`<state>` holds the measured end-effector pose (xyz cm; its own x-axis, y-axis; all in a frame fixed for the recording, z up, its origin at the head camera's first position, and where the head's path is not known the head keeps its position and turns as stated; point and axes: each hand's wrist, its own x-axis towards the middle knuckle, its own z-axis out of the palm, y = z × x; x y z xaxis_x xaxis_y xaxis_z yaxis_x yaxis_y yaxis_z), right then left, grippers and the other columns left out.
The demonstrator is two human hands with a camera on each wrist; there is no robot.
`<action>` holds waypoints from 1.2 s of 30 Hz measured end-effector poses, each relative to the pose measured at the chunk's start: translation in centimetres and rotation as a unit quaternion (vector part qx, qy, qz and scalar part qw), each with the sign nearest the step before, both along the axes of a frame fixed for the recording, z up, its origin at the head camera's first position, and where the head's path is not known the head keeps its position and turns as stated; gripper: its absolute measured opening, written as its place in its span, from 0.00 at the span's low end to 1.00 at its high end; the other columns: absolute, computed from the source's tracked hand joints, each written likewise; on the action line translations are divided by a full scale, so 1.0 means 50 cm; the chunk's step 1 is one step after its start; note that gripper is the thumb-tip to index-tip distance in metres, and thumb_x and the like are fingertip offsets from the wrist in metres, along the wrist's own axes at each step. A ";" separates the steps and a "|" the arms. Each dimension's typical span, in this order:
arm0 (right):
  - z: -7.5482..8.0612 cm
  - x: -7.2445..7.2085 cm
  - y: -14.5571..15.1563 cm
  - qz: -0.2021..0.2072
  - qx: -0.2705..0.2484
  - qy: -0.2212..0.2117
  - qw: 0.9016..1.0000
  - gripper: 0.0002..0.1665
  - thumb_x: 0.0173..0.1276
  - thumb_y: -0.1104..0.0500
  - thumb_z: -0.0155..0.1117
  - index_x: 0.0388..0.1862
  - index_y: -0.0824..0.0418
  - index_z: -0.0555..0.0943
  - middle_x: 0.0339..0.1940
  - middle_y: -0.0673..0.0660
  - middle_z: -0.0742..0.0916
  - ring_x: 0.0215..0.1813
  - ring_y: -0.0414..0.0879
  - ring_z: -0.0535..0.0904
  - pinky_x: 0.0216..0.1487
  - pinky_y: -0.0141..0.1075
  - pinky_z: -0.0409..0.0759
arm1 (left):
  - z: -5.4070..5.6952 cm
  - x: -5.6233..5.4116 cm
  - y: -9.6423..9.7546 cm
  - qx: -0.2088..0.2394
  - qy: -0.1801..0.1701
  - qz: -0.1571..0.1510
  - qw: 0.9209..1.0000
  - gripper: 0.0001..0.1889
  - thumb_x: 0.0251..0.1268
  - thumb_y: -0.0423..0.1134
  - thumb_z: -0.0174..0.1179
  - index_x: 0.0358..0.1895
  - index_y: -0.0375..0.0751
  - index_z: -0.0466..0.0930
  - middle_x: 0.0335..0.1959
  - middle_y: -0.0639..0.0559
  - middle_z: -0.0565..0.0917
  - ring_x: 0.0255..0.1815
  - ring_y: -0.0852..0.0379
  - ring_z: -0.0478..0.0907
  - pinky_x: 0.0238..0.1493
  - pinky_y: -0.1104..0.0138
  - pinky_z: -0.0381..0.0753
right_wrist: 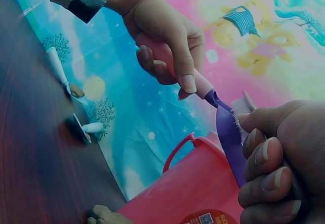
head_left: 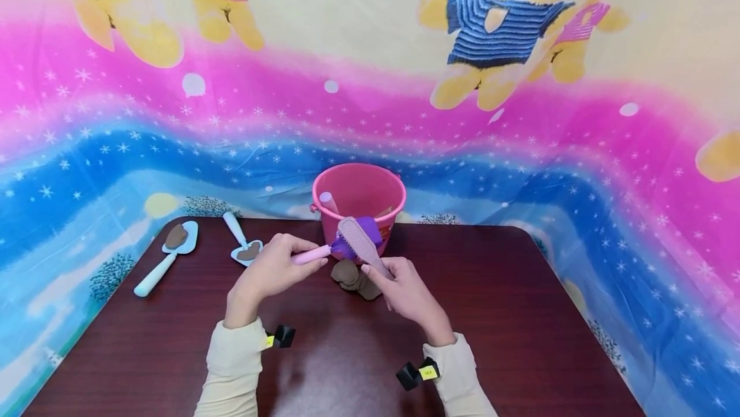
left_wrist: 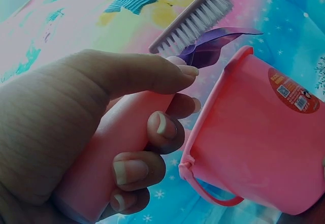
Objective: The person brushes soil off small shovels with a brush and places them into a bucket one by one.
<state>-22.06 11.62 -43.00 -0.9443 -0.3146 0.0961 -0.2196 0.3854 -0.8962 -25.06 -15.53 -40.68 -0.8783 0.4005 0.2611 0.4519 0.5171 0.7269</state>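
Note:
My left hand (head_left: 270, 270) grips the pink handle of a toy shovel (left_wrist: 127, 125), its thumb along the top. The shovel's purple blade (right_wrist: 228, 140) stands out in front of the bucket. My right hand (head_left: 409, 292) holds a scrubbing brush (head_left: 357, 238) by its mauve-grey handle, fingers curled round it. The brush's white bristles (left_wrist: 200, 21) face the purple blade and lie right at its surface near the neck. Below the tools, brown clay lumps (head_left: 345, 273) rest on the table, partly covered by my right hand in the head view.
Behind the tools stands a pink bucket (head_left: 331, 227) with a light-purple handle (head_left: 327, 201) poking up inside. Two pale blue toy shovels, one left (head_left: 156, 277) and one nearer the middle (head_left: 234, 229), lie on the dark table (head_left: 144, 340) with brown clay on them. A printed cloth hangs behind.

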 end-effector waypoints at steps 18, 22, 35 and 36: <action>0.005 -0.010 0.032 -0.059 -0.012 0.000 0.998 0.20 0.77 0.45 0.60 0.35 0.61 0.81 0.11 0.55 0.75 0.12 0.46 0.69 0.14 0.37 0.69 | 0.003 0.001 -0.002 0.004 0.008 0.008 1.000 0.14 0.62 0.44 0.72 0.50 0.47 0.91 0.39 0.56 0.89 0.36 0.58 0.81 0.37 0.63 0.83; 0.004 -0.015 0.040 -0.071 -0.012 0.003 0.997 0.21 0.77 0.46 0.60 0.32 0.61 0.79 0.10 0.55 0.74 0.11 0.45 0.69 0.13 0.37 0.69 | 0.005 0.001 -0.001 0.005 0.014 0.011 1.000 0.13 0.62 0.44 0.72 0.49 0.48 0.91 0.38 0.56 0.90 0.36 0.59 0.82 0.39 0.62 0.83; -0.003 -0.025 0.060 -0.084 -0.014 0.004 0.996 0.24 0.77 0.44 0.59 0.30 0.63 0.78 0.09 0.55 0.74 0.11 0.45 0.69 0.14 0.38 0.68 | 0.000 -0.001 -0.007 0.007 0.020 0.010 1.000 0.13 0.63 0.43 0.72 0.49 0.48 0.91 0.39 0.57 0.90 0.37 0.60 0.83 0.39 0.64 0.84; -0.004 -0.025 0.062 -0.085 -0.015 0.002 0.996 0.24 0.77 0.44 0.59 0.29 0.63 0.78 0.09 0.55 0.74 0.11 0.45 0.69 0.14 0.38 0.68 | 0.000 -0.002 -0.007 0.007 0.020 0.010 1.000 0.13 0.63 0.43 0.72 0.49 0.48 0.91 0.39 0.57 0.90 0.36 0.60 0.83 0.39 0.64 0.83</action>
<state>-23.32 14.73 -43.18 -0.9833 -0.1477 0.1064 -0.1569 0.3907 -0.9070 -25.14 -15.88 -40.69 -0.8744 0.3797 0.3021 0.4712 0.5154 0.7158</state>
